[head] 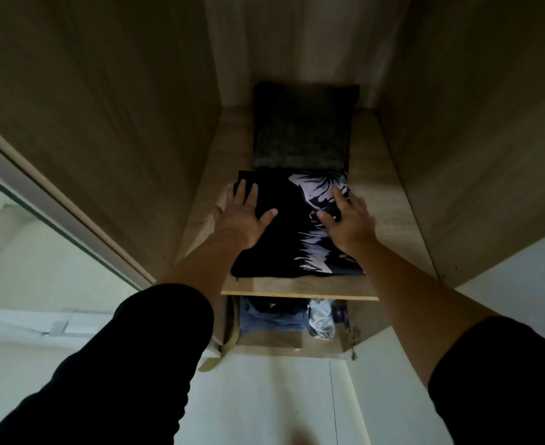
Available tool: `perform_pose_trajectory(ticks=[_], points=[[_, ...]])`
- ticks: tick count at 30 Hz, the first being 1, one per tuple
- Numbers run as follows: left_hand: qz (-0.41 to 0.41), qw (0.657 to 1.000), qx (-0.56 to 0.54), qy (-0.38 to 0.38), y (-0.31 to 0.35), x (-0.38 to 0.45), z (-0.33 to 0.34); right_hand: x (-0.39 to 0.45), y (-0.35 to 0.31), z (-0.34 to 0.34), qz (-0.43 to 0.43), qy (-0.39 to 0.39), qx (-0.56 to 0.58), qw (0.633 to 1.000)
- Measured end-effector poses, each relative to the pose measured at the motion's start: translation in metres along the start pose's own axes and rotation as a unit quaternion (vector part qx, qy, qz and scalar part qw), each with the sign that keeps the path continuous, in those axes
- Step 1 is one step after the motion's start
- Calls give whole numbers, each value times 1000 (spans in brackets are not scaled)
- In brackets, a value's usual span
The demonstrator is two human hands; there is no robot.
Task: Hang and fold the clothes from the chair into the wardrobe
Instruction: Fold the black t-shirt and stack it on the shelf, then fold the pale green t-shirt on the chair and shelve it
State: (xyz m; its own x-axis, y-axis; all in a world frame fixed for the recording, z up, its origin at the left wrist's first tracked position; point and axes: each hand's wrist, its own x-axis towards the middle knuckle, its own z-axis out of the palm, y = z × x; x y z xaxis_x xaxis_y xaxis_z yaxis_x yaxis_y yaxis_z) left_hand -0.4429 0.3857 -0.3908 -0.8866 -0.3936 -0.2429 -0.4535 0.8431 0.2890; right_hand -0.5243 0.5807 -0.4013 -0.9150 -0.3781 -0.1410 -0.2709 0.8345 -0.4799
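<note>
right now both hands lie flat on a folded black tee (284,226) with a pale print, which sits on the front part of a wardrobe shelf (390,200), its near edge just short of the shelf lip. the left hand (243,216) rests on the plain black side with its fingers (251,194) straight and spread apart; the right hand (349,220) rests on the printed side, fingers likewise straight and apart, gripping nothing. behind the tee, touching or nearly touching its far edge, lies a dark grey folded piece (301,126). the main risk is the fold coming undone: if the hands slide back towards the body with their weight on the cloth, the top layer could drag forward and bunch, or the whole tee could creep over the lip and drop towards the lower shelf, where a blue garment (269,317) and a pale bag (321,317) already sit. pushing it deeper brings the opposite trouble, since it could ride up onto the grey piece and rumple both. uneven pressure, one palm heavier than the other, would likely skew it on the smooth wood. the light in here is dim, so a loose sleeve or hem hanging off the far side would be easy to miss; i cannot tell whether any is tucked badly. lifting both hands straight up looks the safest way out.
</note>
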Motion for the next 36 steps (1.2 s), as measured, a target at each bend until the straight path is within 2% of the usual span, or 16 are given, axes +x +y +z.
perform_pose_trajectory(ticks=[3, 6, 9, 11, 14, 19, 26, 31, 36], points=[[2, 996, -60, 59, 6, -32, -8, -30, -16, -13, 11, 65, 43, 997], [1, 983, -150, 105, 17, -78, -21, -72, -37, -33, 17, 104, 164, 981], [-4, 960, -240, 141, 30, -139, -37, -131, -62, -57, 36, 92, 235, 967], [-11, 952, -277, 129, 39, -191, -50, -181, -79, -73, 55, 79, 254, 963], [-25, 946, -303, 114, 50, -264, -78, -254, -104, -104, 69, 75, 289, 952], [-38, 935, -311, 165, 52, -345, -133, -332, -130, -155, 62, 70, 312, 945], [-40, 915, -307, 258, 41, -404, -181, -360, -159, -204, -11, 54, 292, 955], [-110, 893, -293, 323, 18, -452, -197, -366, -200, -225, -100, 21, 312, 945], [-209, 854, -284, 381, -20, -527, -213, -393, -259, -224, -191, -39, 312, 930]])
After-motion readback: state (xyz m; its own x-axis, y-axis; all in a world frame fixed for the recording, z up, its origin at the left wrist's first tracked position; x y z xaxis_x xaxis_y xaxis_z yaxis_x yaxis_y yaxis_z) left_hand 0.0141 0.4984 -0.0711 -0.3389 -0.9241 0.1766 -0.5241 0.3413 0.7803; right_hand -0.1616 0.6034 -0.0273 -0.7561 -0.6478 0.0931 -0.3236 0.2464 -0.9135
